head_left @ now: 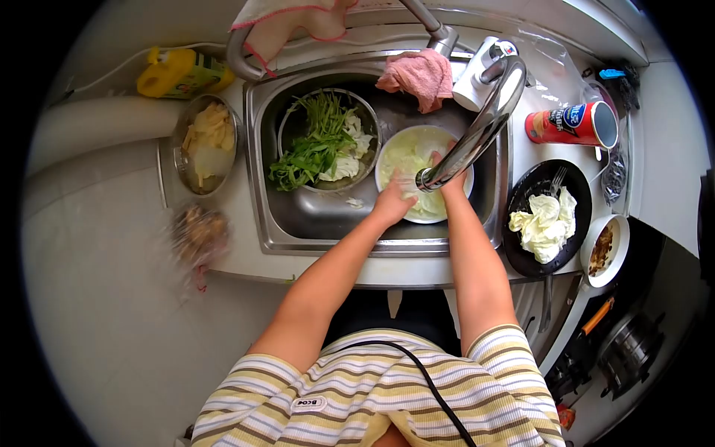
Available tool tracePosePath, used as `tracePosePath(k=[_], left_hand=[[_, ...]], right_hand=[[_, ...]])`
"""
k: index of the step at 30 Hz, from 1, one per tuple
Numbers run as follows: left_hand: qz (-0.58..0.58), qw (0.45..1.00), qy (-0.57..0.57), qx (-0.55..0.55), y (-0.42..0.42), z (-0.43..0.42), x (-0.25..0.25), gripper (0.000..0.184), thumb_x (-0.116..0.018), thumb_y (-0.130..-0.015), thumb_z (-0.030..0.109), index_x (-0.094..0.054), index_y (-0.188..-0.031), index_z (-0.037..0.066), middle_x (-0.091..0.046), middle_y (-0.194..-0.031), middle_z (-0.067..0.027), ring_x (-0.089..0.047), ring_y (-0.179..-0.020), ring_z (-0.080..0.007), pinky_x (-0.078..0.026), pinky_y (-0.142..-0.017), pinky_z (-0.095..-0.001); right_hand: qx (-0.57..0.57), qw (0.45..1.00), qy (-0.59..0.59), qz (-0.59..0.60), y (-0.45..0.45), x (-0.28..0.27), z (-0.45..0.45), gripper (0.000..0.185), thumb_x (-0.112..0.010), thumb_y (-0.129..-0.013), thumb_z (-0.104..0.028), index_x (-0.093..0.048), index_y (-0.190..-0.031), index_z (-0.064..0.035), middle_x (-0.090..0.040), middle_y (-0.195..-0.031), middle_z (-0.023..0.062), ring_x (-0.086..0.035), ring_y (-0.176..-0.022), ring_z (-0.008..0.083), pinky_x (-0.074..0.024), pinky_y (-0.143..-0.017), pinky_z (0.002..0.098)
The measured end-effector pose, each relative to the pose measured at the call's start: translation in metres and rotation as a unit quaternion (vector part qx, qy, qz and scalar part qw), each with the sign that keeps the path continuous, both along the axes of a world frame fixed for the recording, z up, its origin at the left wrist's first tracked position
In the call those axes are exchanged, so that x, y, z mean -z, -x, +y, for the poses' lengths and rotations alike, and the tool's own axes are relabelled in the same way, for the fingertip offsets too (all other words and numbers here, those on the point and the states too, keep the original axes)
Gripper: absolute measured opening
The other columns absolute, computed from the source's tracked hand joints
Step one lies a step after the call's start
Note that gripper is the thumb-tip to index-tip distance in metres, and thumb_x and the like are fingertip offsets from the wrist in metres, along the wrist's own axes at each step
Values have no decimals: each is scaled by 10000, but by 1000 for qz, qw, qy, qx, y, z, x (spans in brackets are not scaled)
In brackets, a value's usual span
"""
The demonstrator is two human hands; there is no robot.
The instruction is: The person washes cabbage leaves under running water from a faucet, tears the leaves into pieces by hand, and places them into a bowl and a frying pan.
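Under the chrome faucet (pixel 477 127), a white bowl (pixel 383 165) stands in the right part of the sink, holding pale green leaves (pixel 417 160) that look wet. My left hand (pixel 393 200) reaches over the bowl's near left side, thumb apart from the fingers, whose tips blur against the leaves. At the bowl's right side is my right hand (pixel 450 177), partly covered by the faucet spout, so its grip is unclear. Left of the bowl, a metal basin (pixel 376 123) holds leafy greens (pixel 316 141) and white cabbage pieces (pixel 346 165).
A black pan (pixel 521 257) with cabbage leaves and a fork stands right of the sink (pixel 298 235), beside a small white bowl (pixel 623 242) and a red can (pixel 558 125). Leftward are a metal bowl of pale slices (pixel 208 134), a plastic bag (pixel 199 235) and a yellow jug (pixel 167 74).
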State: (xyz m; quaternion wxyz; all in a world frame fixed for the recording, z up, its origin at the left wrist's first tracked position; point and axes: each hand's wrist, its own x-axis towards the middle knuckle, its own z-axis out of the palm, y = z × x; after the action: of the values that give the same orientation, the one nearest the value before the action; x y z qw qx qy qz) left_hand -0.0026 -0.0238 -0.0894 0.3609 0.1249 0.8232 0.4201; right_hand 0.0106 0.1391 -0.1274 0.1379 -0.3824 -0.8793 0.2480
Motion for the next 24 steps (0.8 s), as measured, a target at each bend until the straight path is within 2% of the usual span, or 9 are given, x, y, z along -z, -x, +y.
tracePosePath(k=[3, 6, 9, 11, 14, 16, 19, 21, 24], left_hand=[[-68, 993, 62, 73, 8, -3, -3, 473, -621, -751, 152, -529, -1200, 35, -343, -1369, -235, -438, -1196, -334, -355, -988, -339], [-158, 981, -41, -107, 16, -13, 8, 189, -593, -804, 125, -631, -956, 20, -623, -917, -53, -541, -810, -101, -430, -704, -248], [-147, 959, -76, -232, 22, -10, -25, 181, -581, -819, 145, -637, -961, 47, -623, -906, -42, -548, -824, -125, -433, -729, -269], [-198, 944, -115, -236, 22, -8, -39, 227, -568, -844, 177, -607, -1040, 70, -619, -953, -38, -555, -850, -151, -437, -742, -290], [-527, 745, -301, -277, 16, -2, -65, 337, -522, -887, 208, -487, -1182, 50, -583, -1073, -96, -566, -948, -243, -455, -843, -359], [-459, 777, -333, -273, 9, 0, -46, 333, -515, -885, 192, -484, -1178, 34, -567, -1102, -116, -555, -992, -264, -444, -879, -390], [-403, 796, -354, -279, 12, -7, -51, 369, -496, -815, 46, -466, -1179, -7, -525, -1170, -162, -520, -1091, -301, -417, -943, -440], [-479, 733, -422, -236, 19, -14, -68, 553, -447, -696, -98, -442, -1235, 28, -528, -1175, -143, -526, -1079, -275, -431, -927, -396], [-500, 736, -419, -180, 26, -12, -84, 671, -431, -627, -115, -399, -1282, 26, -520, -1193, -143, -514, -1107, -279, -405, -961, -381]], right_hand=[[-36, 966, 232, -108, 6, 18, 30, 286, -655, -674, -145, -647, -936, -31, -634, -866, 185, -607, -834, 356, -475, -758, 418], [-55, 977, 202, -50, -5, -44, 28, 202, -668, -626, -121, -643, -811, -40, -640, -772, 170, -618, -750, 336, -473, -711, 412], [-129, 988, 76, -42, -21, -95, 6, 138, -665, -636, -104, -587, -740, -56, -610, -749, 135, -588, -726, 318, -442, -682, 399], [-228, 961, -119, 104, -37, -117, -13, 115, -621, -659, -79, -569, -761, -71, -569, -740, 99, -549, -725, 285, -418, -690, 381], [-324, 930, -94, 145, -54, -131, -50, 156, -579, -657, -68, -569, -813, -65, -542, -744, 85, -520, -735, 266, -412, -701, 378], [-344, 926, -47, 146, -65, -128, -71, 190, -585, -666, -45, -596, -855, -55, -576, -787, 88, -540, -738, 275, -436, -704, 375], [-303, 931, 96, 182, -82, -129, -79, 193, -592, -666, 1, -612, -852, -47, -607, -858, 99, -559, -749, 300, -465, -716, 378], [-249, 940, 163, 165, -90, -129, -67, 155, -629, -677, 9, -616, -825, -37, -626, -912, 94, -596, -779, 249, -485, -708, 343], [21, 893, 423, 152, -81, -124, -36, 220, -685, -714, -45, -610, -920, -30, -630, -918, 74, -591, -812, 140, -475, -695, 272]])
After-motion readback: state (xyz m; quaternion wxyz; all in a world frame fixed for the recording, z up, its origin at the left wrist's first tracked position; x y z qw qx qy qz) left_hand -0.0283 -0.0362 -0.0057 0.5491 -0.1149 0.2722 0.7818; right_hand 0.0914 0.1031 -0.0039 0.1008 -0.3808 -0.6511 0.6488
